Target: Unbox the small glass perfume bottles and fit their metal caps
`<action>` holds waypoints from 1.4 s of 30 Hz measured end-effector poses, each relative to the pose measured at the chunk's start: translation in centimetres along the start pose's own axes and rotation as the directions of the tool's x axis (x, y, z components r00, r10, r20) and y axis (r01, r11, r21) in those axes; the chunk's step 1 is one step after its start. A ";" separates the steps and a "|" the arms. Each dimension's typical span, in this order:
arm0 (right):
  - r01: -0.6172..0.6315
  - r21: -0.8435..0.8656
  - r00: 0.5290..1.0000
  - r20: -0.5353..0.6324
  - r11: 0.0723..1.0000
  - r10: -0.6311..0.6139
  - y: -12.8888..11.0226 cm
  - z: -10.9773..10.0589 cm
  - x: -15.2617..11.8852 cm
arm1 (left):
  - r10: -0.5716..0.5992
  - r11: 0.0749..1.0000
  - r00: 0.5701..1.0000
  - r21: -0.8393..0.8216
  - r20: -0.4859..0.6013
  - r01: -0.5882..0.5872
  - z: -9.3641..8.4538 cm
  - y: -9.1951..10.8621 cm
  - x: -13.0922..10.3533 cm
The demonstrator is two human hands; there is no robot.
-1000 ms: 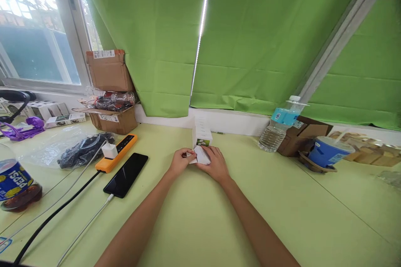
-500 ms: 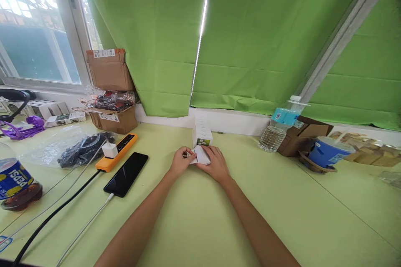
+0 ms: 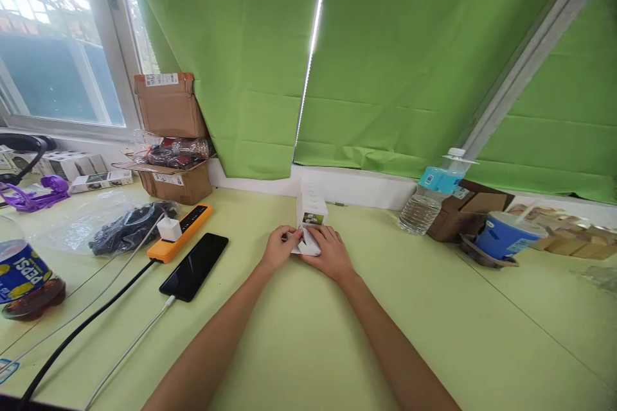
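A small white folded card or flat box lies between my two hands at the middle of the table. My left hand pinches its left side with thumb and fingers. My right hand is wrapped round its right side, partly covering it. Just behind stands a row of white boxes with a green picture on the front one. What the fingertips touch on the far side is hidden.
On the left are a black phone, an orange power strip, cables, a bagged black item and a Pepsi bottle. At the right stand a water bottle, a cardboard box and a blue cup.
The white piece between my hands has changed shape, with its flaps now looking more folded. My right fingers have shifted slightly over it.
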State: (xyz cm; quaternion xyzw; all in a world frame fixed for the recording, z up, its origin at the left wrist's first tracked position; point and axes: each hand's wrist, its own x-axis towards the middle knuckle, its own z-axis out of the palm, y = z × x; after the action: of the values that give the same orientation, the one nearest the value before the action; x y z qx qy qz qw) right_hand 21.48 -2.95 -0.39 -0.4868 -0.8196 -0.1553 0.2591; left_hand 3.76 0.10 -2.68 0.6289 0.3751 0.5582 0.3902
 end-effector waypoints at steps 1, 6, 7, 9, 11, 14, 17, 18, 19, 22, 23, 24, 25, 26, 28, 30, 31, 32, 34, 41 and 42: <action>0.005 -0.001 1.000 0.004 1.000 -0.005 0.0 0.0 0.0 | 0.001 1.000 1.000 -0.001 0.000 -0.001 0.0 0.0 0.0; -0.008 0.020 1.000 0.002 1.000 0.008 0.1 0.0 0.0 | 0.001 1.000 1.000 -0.007 0.002 -0.001 -0.1 -0.2 0.1; -0.010 0.024 1.000 0.002 1.000 0.010 0.1 0.0 0.0 | 0.002 1.000 1.000 -0.008 0.007 -0.002 -0.1 -0.2 0.1; -0.010 0.029 1.000 0.007 1.000 0.010 0.1 0.1 0.0 | 0.004 1.000 1.000 -0.011 0.022 -0.004 -0.3 -0.2 0.1; -0.009 0.033 1.000 0.012 0.999 0.008 0.1 0.1 0.0 | 0.008 1.000 0.999 -0.017 0.052 -0.007 -0.5 -0.2 0.2; -0.009 0.039 1.000 0.012 0.999 0.009 0.1 0.2 0.0 | 0.023 0.999 0.992 -0.030 0.122 -0.019 -0.9 -0.2 0.3; -0.018 0.039 1.000 0.005 0.999 0.018 0.2 0.3 -0.1 | 0.037 0.999 0.983 -0.030 0.177 -0.033 -1.2 0.0 0.1; -0.023 0.038 1.000 0.001 0.999 0.023 0.2 0.4 -0.1 | 0.045 0.999 0.981 -0.019 0.191 -0.043 -1.2 0.2 0.0; -0.029 0.037 1.000 -0.003 0.999 0.029 0.2 0.4 -0.1 | 0.057 0.998 0.977 0.002 0.204 -0.058 -1.2 0.4 -0.2; -0.041 0.033 0.999 -0.008 0.999 0.041 0.3 0.4 -0.1 | 0.093 0.990 0.967 0.077 0.238 -0.114 -1.2 1.1 -0.6; -0.043 0.031 0.999 -0.008 0.999 0.044 0.3 0.4 -0.1 | 0.104 0.985 0.965 0.109 0.241 -0.133 -1.1 1.3 -0.7; -0.046 0.030 0.999 -0.007 0.998 0.046 0.3 0.4 -0.1 | 0.114 0.978 0.965 0.144 0.238 -0.151 -1.1 1.5 -0.9; -0.048 0.029 0.999 -0.007 0.998 0.048 0.3 0.4 0.0 | 0.123 0.969 0.965 0.180 0.232 -0.166 -1.1 1.7 -1.0; -0.050 0.029 0.999 -0.006 0.998 0.050 0.3 0.4 0.0 | 0.134 0.956 0.965 0.225 0.227 -0.186 -1.1 1.9 -1.2; -0.054 0.029 0.998 -0.009 0.998 0.055 0.2 0.4 0.0 | 0.152 0.925 0.965 0.314 0.216 -0.215 -1.0 2.0 -1.4; -0.059 0.029 0.998 -0.017 0.998 0.059 0.2 0.3 -0.1 | 0.151 0.903 0.970 0.374 0.189 -0.213 -1.0 2.1 -1.5; -0.059 0.029 0.998 -0.018 0.998 0.060 0.2 0.3 -0.1 | 0.146 0.897 0.977 0.396 0.158 -0.198 -0.9 2.1 -1.5; -0.059 0.028 0.998 -0.018 0.998 0.059 0.1 0.3 -0.1 | 0.138 0.895 0.983 0.411 0.119 -0.176 -0.9 2.0 -1.4; -0.052 0.027 0.998 -0.016 0.998 0.053 0.2 0.4 -0.1 | 0.112 0.903 0.993 0.412 0.046 -0.121 -0.9 1.9 -1.3; -0.059 0.010 0.998 -0.013 0.998 0.060 0.2 0.5 -0.1 | 0.063 0.925 0.998 0.376 0.003 -0.059 -0.9 1.5 -1.0; -0.059 0.007 0.998 -0.012 0.998 0.060 0.3 0.5 -0.1 | 0.055 0.922 0.998 0.384 -0.009 -0.047 -0.9 1.5 -1.0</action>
State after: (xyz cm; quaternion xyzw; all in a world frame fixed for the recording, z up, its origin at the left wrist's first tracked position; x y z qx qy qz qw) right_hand 21.59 -2.63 -0.87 -0.5091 -0.8036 -0.1479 0.2704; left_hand 2.81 -1.38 -1.72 0.6971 0.4642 0.4901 0.2416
